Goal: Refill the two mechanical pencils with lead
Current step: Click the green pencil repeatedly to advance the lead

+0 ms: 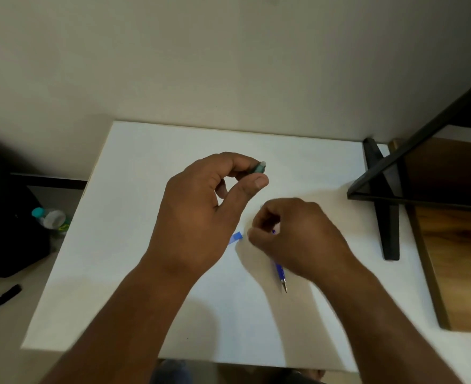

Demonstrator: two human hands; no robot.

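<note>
My left hand (201, 212) is raised over the middle of the white table (112, 259), with thumb and fingers pinched on a green mechanical pencil (258, 168); only its white-tipped end shows past the fingers. My right hand (298, 236) rests lower and to the right, fingers curled around a blue mechanical pencil (281, 274) whose metal tip points toward me. A small blue lead case (235, 237) lies flat on the table between the hands, partly hidden by the left hand.
A black metal frame (381, 195) and a wooden board (450, 231) stand at the table's right. On the floor to the left are a dark bag (4, 217) and a plastic bottle (51, 218). The wall runs along the table's far edge.
</note>
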